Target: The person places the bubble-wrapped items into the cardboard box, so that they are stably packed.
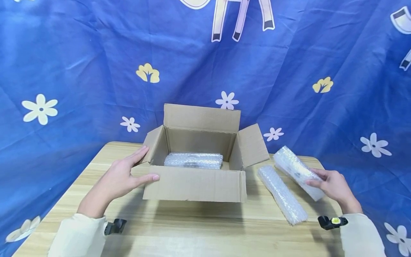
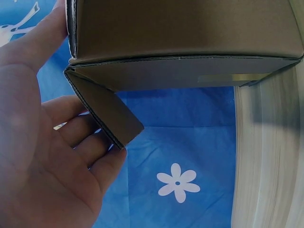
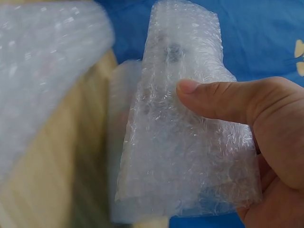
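An open cardboard box [image 1: 194,184] stands on the table with its flaps folded outward. My left hand [image 1: 123,175] holds its left front corner; the thumb lies on the front flap, and the fingers [image 2: 109,166] bend behind the left side flap [image 2: 107,107]. Inside the box lies a bubble-wrapped bundle [image 1: 193,160]. To the right of the box, my right hand [image 1: 332,185] grips a bubble-wrapped package [image 3: 185,142], thumb on top and fingers mostly hidden beneath. What the wrap encloses shows only as a dark spot. Another bubble-wrapped package [image 1: 282,194] lies slantwise between box and right hand.
The pale wooden table [image 1: 192,232] has its back edge close to a blue patterned cloth [image 1: 106,71]. The box's right flap [image 1: 253,145] sticks out toward the packages, while the back flap [image 1: 201,118] stands up near the cloth.
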{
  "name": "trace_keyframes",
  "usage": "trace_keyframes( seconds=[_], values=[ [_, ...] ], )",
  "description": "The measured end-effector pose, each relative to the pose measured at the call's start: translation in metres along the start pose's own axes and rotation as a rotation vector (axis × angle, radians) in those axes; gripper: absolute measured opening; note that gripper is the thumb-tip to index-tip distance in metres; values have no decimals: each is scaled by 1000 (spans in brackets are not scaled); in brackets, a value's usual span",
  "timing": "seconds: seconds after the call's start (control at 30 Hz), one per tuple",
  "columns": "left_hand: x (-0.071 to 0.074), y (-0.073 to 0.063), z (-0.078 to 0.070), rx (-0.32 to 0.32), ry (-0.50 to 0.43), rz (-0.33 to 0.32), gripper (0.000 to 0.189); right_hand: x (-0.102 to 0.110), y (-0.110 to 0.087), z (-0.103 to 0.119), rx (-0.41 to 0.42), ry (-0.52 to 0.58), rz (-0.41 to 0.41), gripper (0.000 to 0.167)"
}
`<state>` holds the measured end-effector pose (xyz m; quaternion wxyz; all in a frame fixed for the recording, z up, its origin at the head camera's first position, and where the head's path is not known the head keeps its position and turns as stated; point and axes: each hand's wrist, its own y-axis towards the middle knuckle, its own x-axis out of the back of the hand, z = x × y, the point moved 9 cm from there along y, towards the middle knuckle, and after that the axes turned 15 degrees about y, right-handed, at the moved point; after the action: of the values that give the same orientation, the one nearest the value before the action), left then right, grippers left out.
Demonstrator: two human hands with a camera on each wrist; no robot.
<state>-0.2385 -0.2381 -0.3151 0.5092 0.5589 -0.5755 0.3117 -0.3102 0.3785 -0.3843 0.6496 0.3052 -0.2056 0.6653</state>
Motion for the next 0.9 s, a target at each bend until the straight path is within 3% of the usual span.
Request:
trace_keyframes(
  seconds=[0.9],
  values=[
    [0,-1,-1,-9,8,-18,103,58,5,115,142,-44,-37,63]
  ],
)
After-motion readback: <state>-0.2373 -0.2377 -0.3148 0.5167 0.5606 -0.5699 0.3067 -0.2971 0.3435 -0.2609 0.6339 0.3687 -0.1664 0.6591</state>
